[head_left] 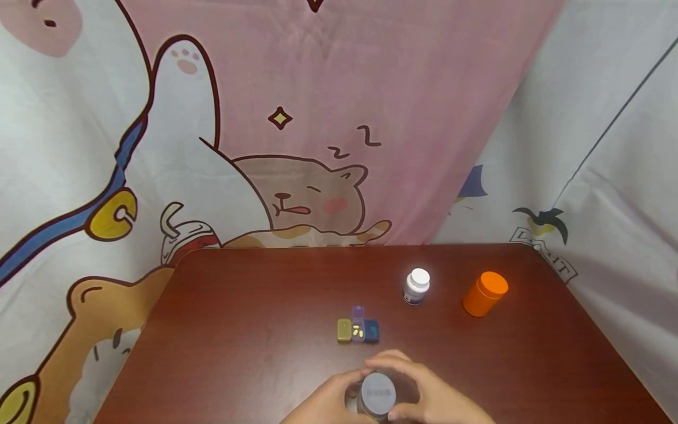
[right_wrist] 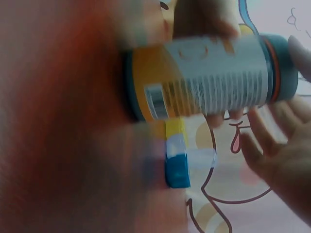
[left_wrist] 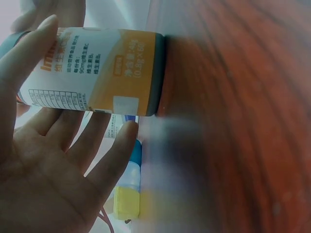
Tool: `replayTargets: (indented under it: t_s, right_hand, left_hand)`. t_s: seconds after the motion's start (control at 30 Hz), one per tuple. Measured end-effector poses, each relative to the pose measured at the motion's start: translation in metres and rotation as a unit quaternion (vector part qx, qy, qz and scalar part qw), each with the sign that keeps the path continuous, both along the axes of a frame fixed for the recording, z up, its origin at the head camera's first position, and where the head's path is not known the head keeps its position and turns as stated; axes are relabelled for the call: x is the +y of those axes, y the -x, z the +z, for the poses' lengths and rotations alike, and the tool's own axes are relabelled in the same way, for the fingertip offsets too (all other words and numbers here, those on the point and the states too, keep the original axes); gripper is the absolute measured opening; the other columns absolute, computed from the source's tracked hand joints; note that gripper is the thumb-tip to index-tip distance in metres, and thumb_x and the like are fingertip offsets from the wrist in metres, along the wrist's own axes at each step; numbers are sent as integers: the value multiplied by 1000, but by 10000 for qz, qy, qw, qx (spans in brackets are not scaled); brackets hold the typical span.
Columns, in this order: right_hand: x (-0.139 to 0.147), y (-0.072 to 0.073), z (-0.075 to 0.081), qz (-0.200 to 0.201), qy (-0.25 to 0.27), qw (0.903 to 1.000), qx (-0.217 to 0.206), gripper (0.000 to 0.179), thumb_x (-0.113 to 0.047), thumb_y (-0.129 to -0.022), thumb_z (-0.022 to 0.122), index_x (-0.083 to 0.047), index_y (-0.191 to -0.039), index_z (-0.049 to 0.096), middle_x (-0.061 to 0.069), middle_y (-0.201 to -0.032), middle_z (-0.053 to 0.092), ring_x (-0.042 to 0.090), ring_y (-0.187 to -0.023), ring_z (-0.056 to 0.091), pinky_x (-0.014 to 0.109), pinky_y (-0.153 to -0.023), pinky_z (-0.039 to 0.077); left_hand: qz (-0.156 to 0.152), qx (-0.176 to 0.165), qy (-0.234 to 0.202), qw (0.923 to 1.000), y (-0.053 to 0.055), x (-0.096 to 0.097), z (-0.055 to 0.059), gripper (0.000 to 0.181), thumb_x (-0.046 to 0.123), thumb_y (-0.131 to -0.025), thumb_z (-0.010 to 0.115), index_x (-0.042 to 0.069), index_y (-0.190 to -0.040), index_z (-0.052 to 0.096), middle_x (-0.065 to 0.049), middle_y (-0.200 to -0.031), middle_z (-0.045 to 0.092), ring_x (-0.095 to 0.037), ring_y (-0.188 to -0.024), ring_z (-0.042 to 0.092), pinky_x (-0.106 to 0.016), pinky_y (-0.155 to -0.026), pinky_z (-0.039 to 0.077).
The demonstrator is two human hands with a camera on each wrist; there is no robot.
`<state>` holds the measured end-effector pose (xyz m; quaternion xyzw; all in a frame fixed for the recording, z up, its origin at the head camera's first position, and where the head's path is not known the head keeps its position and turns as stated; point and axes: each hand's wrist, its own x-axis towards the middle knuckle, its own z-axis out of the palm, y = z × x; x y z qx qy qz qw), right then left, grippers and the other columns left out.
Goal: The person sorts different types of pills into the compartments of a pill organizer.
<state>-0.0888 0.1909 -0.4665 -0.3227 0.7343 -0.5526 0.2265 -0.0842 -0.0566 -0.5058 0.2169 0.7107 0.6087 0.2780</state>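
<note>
A vitamin bottle (left_wrist: 97, 73) with a white and orange label and a dark grey cap (head_left: 378, 393) stands upright on the table near its front. My left hand (head_left: 329, 401) grips the bottle's body, thumb on the near side and fingers behind. Around the cap, my right hand (head_left: 436, 396) holds with its thumb and fingertips. Just beyond the hands lies a small pill box with a yellow compartment (head_left: 344, 331), a blue compartment (head_left: 372, 331) and a purple compartment (head_left: 358, 337) between them. The purple lid (head_left: 358, 312) stands open, showing several pale yellow pills inside.
A white bottle (head_left: 416, 286) stands at the back right of the dark red-brown table (head_left: 254, 306). Farther right is an orange jar (head_left: 484, 294). A cartoon-printed curtain (head_left: 424, 106) hangs along the table's back edge and around its sides.
</note>
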Motion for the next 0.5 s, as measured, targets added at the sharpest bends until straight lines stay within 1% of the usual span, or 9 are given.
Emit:
replayTargets:
  t_s: [0.03,0.07,0.1,0.13,0.2,0.27,0.37,0.43,0.5]
  right_hand:
    - [1,4,-1,154,41,9998,89,62,-17,-95,75,-21,-152,51,5,-150,51,18,-132,47,41,-110,40]
    - [1,8,-4,310,178,9989,294,63,-13,-94,75,-18,-152,52,7,-150,53,19,-133,48,39,-110,40]
    - [2,12,-6,485,360,9975,357,64,-8,-93,75,-15,-152,52,7,-149,53,20,-133,48,39,-111,39]
    - [1,14,-8,649,524,9963,230,63,-7,-92,74,-13,-151,52,7,-150,53,21,-134,48,39,-111,39]
    - [0,17,-12,918,875,9918,138,62,-2,-92,71,-9,-151,52,11,-149,53,23,-135,48,39,-112,38]
    - [-1,18,-14,1001,1025,9897,54,61,-1,-92,71,-8,-150,52,13,-149,53,25,-135,48,39,-112,38]
    - [-2,14,-15,786,979,9921,58,60,-1,-92,72,-9,-149,55,12,-147,54,24,-133,48,39,-110,39]
    - [-2,10,-15,540,863,9948,12,58,-3,-93,72,-11,-148,56,9,-145,56,22,-132,49,38,-108,40]
    - [-4,6,-16,352,920,9951,-72,56,-3,-95,71,-11,-148,56,9,-144,56,21,-131,49,38,-107,42]
  left_hand:
    - [-10,-42,0,10000,0,0,0,54,25,-86,85,27,-136,65,16,-119,70,-4,-108,64,-26,-93,50]
    - [-16,-48,4,10000,-1,0,0,51,26,-86,85,28,-134,66,16,-117,71,-4,-107,64,-26,-93,50]
    - [-12,-26,6,10000,-1,0,0,49,27,-86,85,28,-132,67,16,-115,71,-4,-107,64,-26,-92,50]
    - [-4,13,-5,10000,-1,1,0,47,27,-86,85,27,-130,68,16,-113,71,-4,-105,65,-26,-92,50]
    - [23,139,-39,9999,-3,2,0,42,26,-86,86,25,-125,70,16,-109,72,-3,-102,65,-24,-91,50]
    - [36,244,-15,9997,-3,3,0,39,25,-85,86,24,-121,71,17,-106,72,-2,-100,65,-24,-90,50]
    - [97,311,183,9993,-2,3,2,37,27,-84,87,26,-119,72,18,-105,71,-1,-99,64,-25,-89,49]
    - [162,259,298,9991,-2,2,4,40,29,-83,87,27,-120,72,18,-105,71,-2,-99,64,-26,-89,50]
    - [231,160,353,9990,-2,1,5,45,29,-83,88,26,-124,70,18,-106,71,-3,-99,64,-26,-89,50]
